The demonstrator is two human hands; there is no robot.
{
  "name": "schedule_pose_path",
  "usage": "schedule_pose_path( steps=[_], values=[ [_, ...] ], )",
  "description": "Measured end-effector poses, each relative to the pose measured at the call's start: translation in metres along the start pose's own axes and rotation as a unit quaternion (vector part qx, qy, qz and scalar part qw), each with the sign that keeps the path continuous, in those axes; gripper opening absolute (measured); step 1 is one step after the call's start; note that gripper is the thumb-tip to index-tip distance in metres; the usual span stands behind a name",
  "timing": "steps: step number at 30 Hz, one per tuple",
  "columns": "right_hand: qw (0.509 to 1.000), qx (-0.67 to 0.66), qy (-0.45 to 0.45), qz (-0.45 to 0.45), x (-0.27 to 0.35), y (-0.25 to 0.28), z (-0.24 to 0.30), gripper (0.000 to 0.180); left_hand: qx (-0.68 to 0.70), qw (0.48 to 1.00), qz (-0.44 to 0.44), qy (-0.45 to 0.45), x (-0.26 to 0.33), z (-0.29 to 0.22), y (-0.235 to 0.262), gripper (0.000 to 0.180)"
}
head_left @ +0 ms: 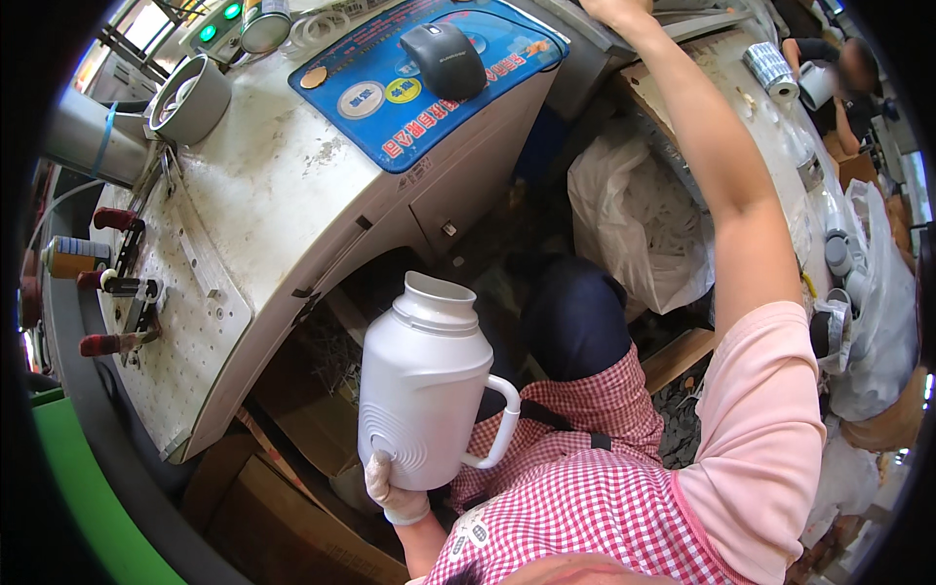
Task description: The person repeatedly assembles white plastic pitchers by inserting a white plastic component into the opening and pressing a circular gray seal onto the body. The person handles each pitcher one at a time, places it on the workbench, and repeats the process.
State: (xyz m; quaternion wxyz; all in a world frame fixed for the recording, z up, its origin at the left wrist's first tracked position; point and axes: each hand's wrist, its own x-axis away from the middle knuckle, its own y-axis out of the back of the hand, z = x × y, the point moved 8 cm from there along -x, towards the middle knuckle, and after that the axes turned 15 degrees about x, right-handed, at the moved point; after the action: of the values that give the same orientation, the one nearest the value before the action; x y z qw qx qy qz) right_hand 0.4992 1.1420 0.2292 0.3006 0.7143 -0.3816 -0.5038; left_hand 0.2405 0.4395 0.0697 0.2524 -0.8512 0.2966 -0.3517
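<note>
Here your left hand, in a pale glove, is clamped on the bottom of a white plastic jug, holding it upright in the air in front of your checked apron. The jug's wide mouth is open at the top, no lid on it, and its loop handle faces your body, untouched. It hangs just beside the rounded edge of the white counter, not resting on anything.

Your right hand is stretched far up and away, at the top edge of the view; it is cut off there, so you cannot tell whether its fingers are spread or closed, or what it touches.

Judging from that, the jug is lifted and under control, but it has not been set down or fitted anywhere, and whatever the far hand is after is not yet brought to it.

On the counter lie a blue mouse mat with a black computer mouse, well apart from the jug. Red-handled toggle clamps stand along the counter's left side. A white plastic bag slumps beneath your raised arm.
</note>
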Motion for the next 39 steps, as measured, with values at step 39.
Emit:
schedule_pose_path(
  steps=[39],
  values=[
    [0.956,-0.017,-0.191,0.223,0.747,-0.051,-0.321,0.018,-0.434,0.786,0.336,-0.284,0.107,0.075,-0.054,0.054]
  ],
)
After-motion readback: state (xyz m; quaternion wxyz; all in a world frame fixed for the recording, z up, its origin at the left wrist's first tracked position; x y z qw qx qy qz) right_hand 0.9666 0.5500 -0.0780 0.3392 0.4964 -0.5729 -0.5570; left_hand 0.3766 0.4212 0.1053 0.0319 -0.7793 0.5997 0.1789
